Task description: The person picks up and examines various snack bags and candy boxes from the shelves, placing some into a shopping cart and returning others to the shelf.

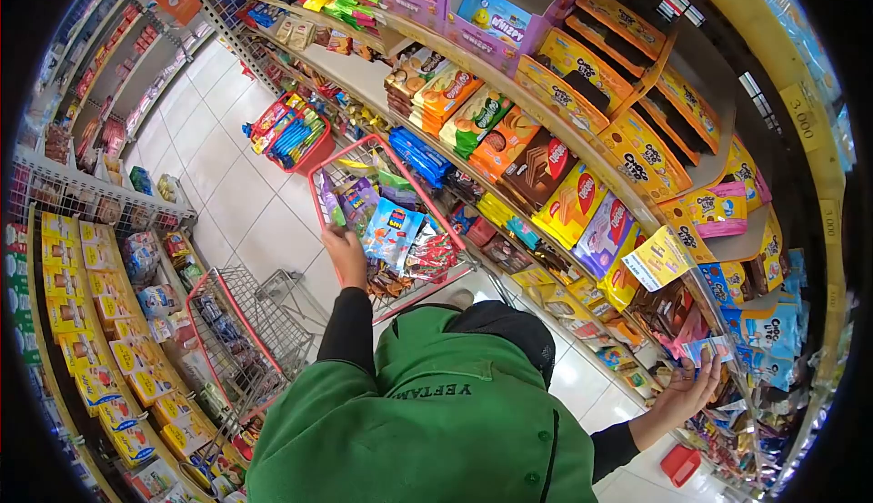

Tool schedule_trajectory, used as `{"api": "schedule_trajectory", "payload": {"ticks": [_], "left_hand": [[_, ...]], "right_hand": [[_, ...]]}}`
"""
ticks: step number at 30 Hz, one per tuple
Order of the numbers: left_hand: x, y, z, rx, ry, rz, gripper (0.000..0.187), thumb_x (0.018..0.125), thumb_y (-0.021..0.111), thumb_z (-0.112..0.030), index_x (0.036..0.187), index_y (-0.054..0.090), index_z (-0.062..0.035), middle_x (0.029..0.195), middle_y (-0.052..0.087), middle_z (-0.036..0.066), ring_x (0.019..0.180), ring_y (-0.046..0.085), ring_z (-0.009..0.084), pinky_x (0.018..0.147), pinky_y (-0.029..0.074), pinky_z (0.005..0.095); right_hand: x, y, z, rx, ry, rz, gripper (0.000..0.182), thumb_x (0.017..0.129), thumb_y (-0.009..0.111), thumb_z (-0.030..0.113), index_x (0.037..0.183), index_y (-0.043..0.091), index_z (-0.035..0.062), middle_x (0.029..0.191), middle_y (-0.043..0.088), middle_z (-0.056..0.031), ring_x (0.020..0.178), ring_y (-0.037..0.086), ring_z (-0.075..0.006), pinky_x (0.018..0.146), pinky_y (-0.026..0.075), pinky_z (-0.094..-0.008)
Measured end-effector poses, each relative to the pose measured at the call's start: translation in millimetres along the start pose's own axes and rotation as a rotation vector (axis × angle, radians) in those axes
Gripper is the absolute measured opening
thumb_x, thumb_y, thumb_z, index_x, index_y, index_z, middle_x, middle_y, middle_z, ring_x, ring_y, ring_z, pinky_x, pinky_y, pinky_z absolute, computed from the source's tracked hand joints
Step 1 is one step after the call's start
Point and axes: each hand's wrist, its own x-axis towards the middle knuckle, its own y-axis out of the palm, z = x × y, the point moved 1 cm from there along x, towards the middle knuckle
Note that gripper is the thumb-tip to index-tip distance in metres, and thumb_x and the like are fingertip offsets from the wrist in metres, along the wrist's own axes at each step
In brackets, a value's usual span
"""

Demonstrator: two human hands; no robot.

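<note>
My left hand [345, 256] is closed round the near left rim of a shopping cart [432, 201] with a red edge. Inside the cart lie a light blue snack bag [393, 233], purple packs [358, 201] and red-and-white packets [431, 254]. Out to the right, my right hand [688, 393] is raised at the shelf edge, fingers bent against a small bluish packet or label [707, 350]; which one it is I cannot tell. Pink and brown packs hang beside those fingers. Light blue Choco packs [768, 332] are just beyond them.
Snack shelves [546, 171] curve along the right, with a yellow price card [658, 258] jutting out. A red basket [314, 150] of packets stands beyond the cart. An empty cart [245, 339] and yellow-boxed shelves are at left. A red bin [680, 465] sits on the floor.
</note>
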Motion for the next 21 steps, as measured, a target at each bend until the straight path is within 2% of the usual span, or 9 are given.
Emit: {"api": "schedule_trajectory", "payload": {"ticks": [4,6,7,10,13,14,17,19,21], "left_hand": [[-37.6,51.3,118.4,0.005,-0.183,0.290,0.022,0.069,0.048,-0.007,0.089,0.048,0.0019,0.078,0.048,0.010,0.074,0.048,0.0199,0.062,0.039,0.0307],[-46.6,49.0,121.3,-0.396,-0.797,0.557,0.020,0.070,0.051,-0.015,0.084,0.051,-0.0001,0.078,0.050,0.007,0.073,0.049,0.0162,0.055,0.039,0.0303],[-51.4,49.3,117.5,-0.472,-0.927,0.519,0.022,0.075,0.052,-0.022,0.089,0.049,-0.0054,0.072,0.048,0.002,0.063,0.046,0.0111,0.054,0.037,0.0287],[-53.8,47.1,98.7,-0.541,-1.056,0.477,0.028,0.074,0.050,-0.028,0.092,0.050,-0.0069,0.082,0.049,0.003,0.072,0.047,0.0147,0.057,0.039,0.0312],[-46.1,40.3,76.6,-0.677,-1.071,0.492,0.032,0.076,0.046,-0.029,0.096,0.048,-0.0046,0.085,0.051,0.006,0.073,0.050,0.0185,0.063,0.042,0.0328],[-45.7,56.7,126.1,-0.916,-1.080,0.706,0.030,0.077,0.045,-0.027,0.097,0.049,-0.0045,0.085,0.052,0.007,0.073,0.051,0.0202,0.063,0.042,0.0340],[-38.5,57.9,101.1,-0.931,-1.170,0.600,0.017,0.074,0.044,-0.026,0.079,0.049,-0.0108,0.075,0.051,0.002,0.069,0.050,0.0173,0.058,0.042,0.0325],[-45.2,70.9,156.2,-0.708,-0.637,0.808,0.021,0.070,0.047,-0.031,0.082,0.048,-0.0143,0.081,0.049,0.001,0.075,0.048,0.0169,0.058,0.039,0.0311],[-38.1,83.0,160.5,-0.701,-0.881,0.746,0.024,0.069,0.050,-0.035,0.084,0.047,-0.0168,0.084,0.048,-0.001,0.078,0.047,0.0163,0.057,0.037,0.0292]], "right_hand": [[-2.7,-5.9,1.0,-0.008,-0.001,-0.048,0.033,0.084,0.045,0.015,0.113,0.038,0.0023,0.101,0.051,-0.0115,0.066,0.054,-0.0124,0.052,0.041,-0.0180],[-3.1,-10.1,0.9,-0.016,-0.008,-0.055,0.033,0.084,0.045,0.016,0.113,0.038,0.0025,0.101,0.051,-0.0119,0.067,0.054,-0.0123,0.052,0.041,-0.0173],[-3.4,-12.3,0.6,-0.020,-0.008,-0.066,0.033,0.084,0.045,0.016,0.113,0.039,0.0026,0.101,0.051,-0.0120,0.067,0.054,-0.0121,0.052,0.041,-0.0172],[-2.6,-14.7,4.6,-0.044,0.002,-0.109,0.032,0.083,0.046,0.017,0.111,0.040,0.0033,0.099,0.052,-0.0109,0.067,0.053,-0.0108,0.051,0.042,-0.0164],[-2.1,-11.9,6.4,-0.020,0.030,-0.129,0.029,0.083,0.046,0.015,0.109,0.042,0.0039,0.098,0.052,-0.0096,0.066,0.053,-0.0104,0.050,0.042,-0.0166],[-2.5,-10.7,5.4,-0.030,0.020,-0.143,0.027,0.082,0.047,0.014,0.107,0.044,0.0044,0.097,0.053,-0.0081,0.065,0.053,-0.0097,0.049,0.041,-0.0165],[-1.3,-6.9,9.1,-0.065,0.030,-0.174,0.029,0.082,0.047,0.016,0.108,0.043,0.0050,0.096,0.052,-0.0068,0.062,0.052,-0.0075,0.048,0.037,-0.0164],[1.5,-12.6,6.6,-0.059,0.019,-0.168,0.028,0.082,0.048,0.016,0.108,0.043,0.0054,0.094,0.052,-0.0059,0.062,0.052,-0.0071,0.048,0.036,-0.0155],[2.3,-12.4,7.5,-0.064,0.001,-0.164,0.027,0.082,0.048,0.016,0.106,0.043,0.0051,0.092,0.051,-0.0058,0.062,0.052,-0.0071,0.048,0.037,-0.0153]]}}
